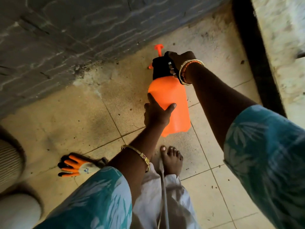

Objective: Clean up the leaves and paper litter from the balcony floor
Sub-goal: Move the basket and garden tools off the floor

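**One sprayer, two hands**

Right hand (179, 59) grips the black head of the single orange sprayer (171, 103), held above the floor (82, 116). Left hand (156, 113) cups its side, thumb and finger spread. One glove (74, 166) lies beside one bare foot (171, 160).

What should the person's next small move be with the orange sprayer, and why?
Probably set the sprayer down on the tiled floor. The right hand grips its black top and the left hand steadies its body, so neither is free for litter, and the glove lies unused.
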{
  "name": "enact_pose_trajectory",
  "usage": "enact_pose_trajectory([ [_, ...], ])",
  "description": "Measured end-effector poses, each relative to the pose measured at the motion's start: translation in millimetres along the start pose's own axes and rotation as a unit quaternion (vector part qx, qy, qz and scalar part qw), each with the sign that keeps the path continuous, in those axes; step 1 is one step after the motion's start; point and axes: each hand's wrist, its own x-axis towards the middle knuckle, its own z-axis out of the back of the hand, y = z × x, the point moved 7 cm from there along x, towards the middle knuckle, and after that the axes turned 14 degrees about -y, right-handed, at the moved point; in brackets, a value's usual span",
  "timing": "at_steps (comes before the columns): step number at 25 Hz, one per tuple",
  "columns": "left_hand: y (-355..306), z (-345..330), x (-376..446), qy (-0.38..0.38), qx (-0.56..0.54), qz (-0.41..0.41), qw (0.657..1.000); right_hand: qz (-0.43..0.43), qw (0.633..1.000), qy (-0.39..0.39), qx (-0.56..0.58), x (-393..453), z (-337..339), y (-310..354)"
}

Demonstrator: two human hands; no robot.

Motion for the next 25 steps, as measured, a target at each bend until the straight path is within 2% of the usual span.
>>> enact_pose_trajectory([
  [1, 0.2, 1.5, -1.7, -0.004, 0.012, -0.011, 1.0, -0.017, 0.993, -0.09, -0.069, 10.5, 22.0, -28.8],
  [2, -0.4, 3.8, -4.3, -0.004, 0.025, -0.026, 0.999, -0.045, 0.998, -0.034, -0.011, -8.4, 27.6, -93.9],
  [4, 0.0, 10.5, -11.8, 0.008, 0.047, -0.062, 0.997, 0.032, 0.999, 0.007, -0.026, -52.6, 16.1, -243.3],
  [5, 0.0, 15.2, -17.1, 0.017, 0.051, -0.078, 0.996, 0.016, 0.998, 0.016, -0.062, -67.2, 10.1, -313.2],
  [7, -1.0, 28.9, -32.1, 0.035, 0.053, -0.097, 0.993, 0.05, 0.993, 0.023, -0.102, -73.6, 6.4, -388.8],
  [8, -2.5, 38.5, -42.2, 0.037, 0.063, -0.106, 0.992, 0.018, 0.994, 0.021, -0.109, -68.6, 20.3, -350.1],
  [9, -4.2, 48.3, -52.4, 0.033, 0.082, -0.123, 0.988, -0.06, 0.993, 0.019, -0.101, -73.5, 35.8, -320.0],
  [10, -9.8, 58.9, -64.7, 0.027, 0.109, -0.15, 0.982, -0.158, 0.986, 0.026, -0.034, -83.7, 57.9, -277.1],
  [11, -19.6, 70.3, -79.9, 0.021, 0.138, -0.186, 0.973, -0.259, 0.962, 0.028, 0.084, -105.9, 78.6, -221.5],
  [12, -31.7, 82.5, -97.0, 0.019, 0.159, -0.222, 0.962, -0.193, 0.979, 0.004, 0.06, -136.6, 96.5, -164.1],
  [15, -62.8, 118.5, -145.5, 0.029, 0.161, -0.257, 0.952, -0.097, 0.991, 0.012, 0.092, -230.9, 153.3, -82.6],
  [16, -69.1, 129.0, -160.9, 0.041, 0.163, -0.256, 0.952, -0.06, 0.996, 0.024, 0.068, -257.8, 169.3, -71.8],
  [18, -78.3, 149.8, -197.5, 0.076, 0.185, -0.276, 0.94, -0.074, 0.992, 0.015, 0.103, -314.2, 198.1, -71.9],
  [21, -82.0, 185.2, -258.6, 0.108, 0.215, -0.326, 0.914, -0.18, 0.955, -0.061, 0.229, -388.0, 247.3, -81.1],
  [25, -70.9, 220.9, -357.2, 0.142, 0.247, -0.423, 0.86, -0.252, 0.904, -0.128, 0.32, -491.3, 309.3, -115.8],
])
